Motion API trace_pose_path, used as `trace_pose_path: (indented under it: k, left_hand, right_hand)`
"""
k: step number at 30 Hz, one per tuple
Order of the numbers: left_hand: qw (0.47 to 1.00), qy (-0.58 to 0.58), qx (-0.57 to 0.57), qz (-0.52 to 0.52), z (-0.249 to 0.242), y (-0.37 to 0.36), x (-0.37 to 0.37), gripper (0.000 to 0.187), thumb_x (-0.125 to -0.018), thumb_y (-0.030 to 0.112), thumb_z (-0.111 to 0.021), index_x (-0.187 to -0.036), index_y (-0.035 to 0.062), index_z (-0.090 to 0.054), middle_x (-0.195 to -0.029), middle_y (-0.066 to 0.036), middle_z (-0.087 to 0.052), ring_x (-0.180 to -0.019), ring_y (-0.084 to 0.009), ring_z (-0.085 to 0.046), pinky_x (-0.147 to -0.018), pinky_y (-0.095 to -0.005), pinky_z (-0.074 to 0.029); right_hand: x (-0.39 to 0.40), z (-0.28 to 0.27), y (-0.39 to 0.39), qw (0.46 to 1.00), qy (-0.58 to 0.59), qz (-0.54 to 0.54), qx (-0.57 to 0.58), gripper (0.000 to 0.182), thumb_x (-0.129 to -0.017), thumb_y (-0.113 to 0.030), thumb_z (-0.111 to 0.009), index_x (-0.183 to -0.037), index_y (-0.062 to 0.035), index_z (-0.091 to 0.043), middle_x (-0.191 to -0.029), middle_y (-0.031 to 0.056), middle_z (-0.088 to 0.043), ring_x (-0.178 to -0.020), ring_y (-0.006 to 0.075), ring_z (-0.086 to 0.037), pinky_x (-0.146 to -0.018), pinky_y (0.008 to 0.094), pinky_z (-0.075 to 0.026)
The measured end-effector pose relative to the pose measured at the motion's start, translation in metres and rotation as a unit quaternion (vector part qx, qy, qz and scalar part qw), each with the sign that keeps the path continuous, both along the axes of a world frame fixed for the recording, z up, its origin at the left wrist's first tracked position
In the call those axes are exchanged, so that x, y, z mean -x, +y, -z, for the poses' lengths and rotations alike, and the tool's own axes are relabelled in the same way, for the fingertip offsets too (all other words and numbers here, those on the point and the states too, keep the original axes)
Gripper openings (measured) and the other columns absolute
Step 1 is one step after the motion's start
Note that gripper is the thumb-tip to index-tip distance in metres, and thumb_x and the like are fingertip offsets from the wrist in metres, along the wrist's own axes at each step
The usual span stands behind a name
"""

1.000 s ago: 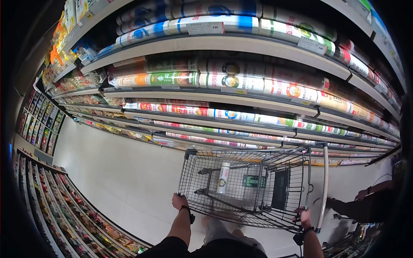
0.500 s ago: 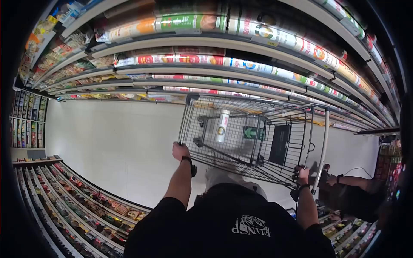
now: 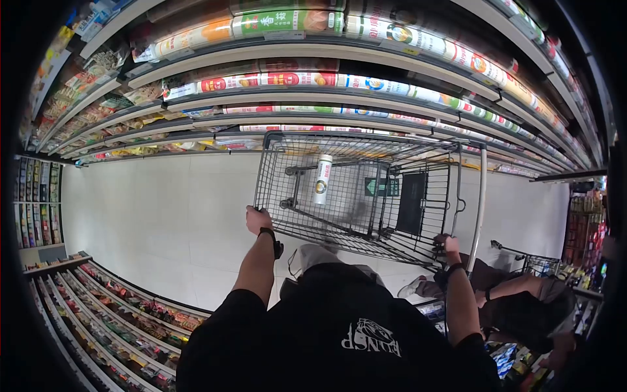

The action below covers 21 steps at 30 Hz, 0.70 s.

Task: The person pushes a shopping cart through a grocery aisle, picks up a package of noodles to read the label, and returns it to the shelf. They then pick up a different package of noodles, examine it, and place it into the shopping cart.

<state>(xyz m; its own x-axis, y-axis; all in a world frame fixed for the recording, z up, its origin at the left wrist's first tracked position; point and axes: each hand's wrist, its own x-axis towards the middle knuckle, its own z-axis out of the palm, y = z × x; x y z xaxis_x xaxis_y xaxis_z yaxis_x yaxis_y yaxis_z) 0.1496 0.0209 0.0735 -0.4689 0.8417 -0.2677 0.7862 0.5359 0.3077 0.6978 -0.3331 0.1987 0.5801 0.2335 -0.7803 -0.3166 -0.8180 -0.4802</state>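
Observation:
A wire shopping cart (image 3: 278, 136) stands sideways in front of me, its pale handle bar (image 3: 480, 199) at the right end. My left hand (image 3: 258, 221) is closed on the near corner of its basket at the left end. Close to the handle, my right hand (image 3: 449, 244) grips the near side of the frame. Inside the basket lies a white cylindrical pack (image 3: 323, 178) with red lettering and a round picture, like the dried noodle packs on the shelf. A dark panel (image 3: 412, 204) is fixed in the cart's handle end.
Shelves of noodle packs (image 3: 287, 80) run along the far side of the aisle. Low shelves of packaged goods (image 3: 124, 313) stand at the lower left. Another person (image 3: 522, 304) is close behind my right arm, with a second cart (image 3: 539, 264) beyond. Pale floor (image 3: 157, 215) stretches left.
The cart, with the pack in it and both my hands on it, has shifted left and slightly up in view. The other person and second cart show more at the right.

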Motion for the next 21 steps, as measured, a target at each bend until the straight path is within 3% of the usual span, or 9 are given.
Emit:
trace_pose_path:
  k: [1, 2, 6, 8, 9, 15, 19, 20, 21]
  left_hand:
    - [1.0, -0.001, -0.004, 0.009, 0.002, -0.004, 0.011, 0.022, -0.084, 0.016, -0.067, -0.1, 0.0034, -0.058, -0.099, -0.017, -0.07, -0.091, -0.0395, -0.069, -0.081, -0.0497, -0.056]
    - [1.0, -0.002, -0.008, 0.016, 0.006, -0.009, 0.02, 0.022, -0.084, 0.016, -0.067, -0.099, 0.0032, -0.058, -0.099, -0.017, -0.07, -0.091, -0.0397, -0.069, -0.082, -0.0499, -0.055]
    - [0.998, -0.05, -0.03, 0.02, 0.019, -0.026, 0.055, 0.039, -0.085, 0.015, -0.066, -0.118, 0.0004, -0.051, -0.116, -0.025, -0.061, -0.106, -0.043, -0.063, -0.086, -0.0518, -0.054]
    - [0.983, -0.179, -0.025, -0.038, 0.117, -0.024, 0.116, 0.05, -0.087, 0.014, -0.064, -0.127, -0.0043, -0.04, -0.123, -0.031, -0.054, -0.11, -0.0475, -0.059, -0.091, -0.0529, -0.052]
    - [0.973, -0.214, 0.001, -0.092, 0.067, -0.035, 0.104, 0.054, -0.089, 0.018, -0.064, -0.128, -0.0078, -0.035, -0.122, -0.035, -0.052, -0.109, -0.0499, -0.058, -0.096, -0.0537, -0.05]
    - [0.977, -0.075, 0.069, -0.186, 0.052, -0.045, 0.097, 0.06, -0.092, 0.021, -0.064, -0.14, 0.0023, -0.033, -0.134, -0.031, -0.048, -0.117, -0.0496, -0.056, -0.099, -0.0549, -0.049]
    - [0.962, -0.078, 0.047, -0.257, 0.084, -0.024, 0.129, 0.068, -0.094, 0.02, -0.06, -0.152, 0.0068, -0.027, -0.151, -0.032, -0.035, -0.128, -0.0505, -0.052, -0.104, -0.0532, -0.047]
    - [0.979, 0.024, 0.074, -0.188, 0.131, -0.026, 0.148, 0.068, -0.092, 0.015, -0.062, -0.15, 0.0045, -0.027, -0.15, -0.032, -0.035, -0.126, -0.0486, -0.054, -0.106, -0.0499, -0.047]
    - [0.974, -0.032, 0.051, -0.217, 0.075, -0.026, 0.131, 0.071, -0.091, 0.015, -0.062, -0.151, 0.0036, -0.025, -0.15, -0.033, -0.034, -0.125, -0.0491, -0.054, -0.106, -0.0494, -0.047]
  right_hand:
    - [0.0, 0.008, -0.006, 1.0, 0.025, -0.008, -0.008, 0.031, -0.085, -0.024, -0.064, -0.106, -0.0018, -0.068, -0.099, 0.0124, -0.07, -0.079, 0.029, -0.071, -0.066, 0.0433, -0.056]
    - [0.016, -0.011, 0.001, 0.998, 0.006, -0.019, -0.055, 0.028, -0.086, -0.023, -0.063, -0.099, -0.0001, -0.07, -0.092, 0.0116, -0.071, -0.07, 0.0275, -0.071, -0.056, 0.0391, -0.055]
    - [0.032, -0.023, 0.011, 0.997, 0.048, -0.023, -0.049, 0.029, -0.089, -0.026, -0.061, -0.102, -0.0012, -0.068, -0.094, 0.0116, -0.071, -0.074, 0.0283, -0.072, -0.059, 0.0401, -0.059]
    - [0.036, -0.021, 0.014, 0.995, 0.073, -0.02, -0.059, 0.031, -0.09, -0.027, -0.06, -0.102, -0.0005, -0.067, -0.096, 0.0124, -0.069, -0.072, 0.0299, -0.072, -0.059, 0.0424, -0.059]
    - [0.038, -0.016, 0.013, 0.994, 0.085, -0.024, -0.063, 0.03, -0.089, -0.028, -0.06, -0.101, -0.0007, -0.066, -0.098, 0.0131, -0.069, -0.072, 0.0304, -0.072, -0.059, 0.0434, -0.06]
    - [0.071, 0.003, 0.021, 0.996, 0.026, -0.005, -0.079, 0.037, -0.087, -0.023, -0.062, -0.108, 0.0072, -0.063, -0.104, 0.02, -0.067, -0.072, 0.0359, -0.071, -0.053, 0.0502, -0.059]
    - [0.072, 0.044, 0.018, 0.992, 0.03, -0.012, -0.122, 0.03, -0.085, -0.016, -0.058, -0.106, 0.0054, -0.061, -0.097, 0.0204, -0.068, -0.061, 0.0358, -0.068, -0.046, 0.0461, -0.058]
    - [0.076, 0.05, 0.021, 0.991, 0.023, -0.001, -0.129, 0.028, -0.084, -0.014, -0.059, -0.103, 0.0052, -0.059, -0.092, 0.0209, -0.068, -0.058, 0.0354, -0.067, -0.044, 0.0455, -0.058]
    - [0.089, 0.028, 0.034, 0.992, 0.03, 0.009, -0.123, 0.027, -0.083, -0.013, -0.06, -0.102, 0.0061, -0.059, -0.089, 0.0217, -0.068, -0.056, 0.0364, -0.066, -0.044, 0.0448, -0.059]
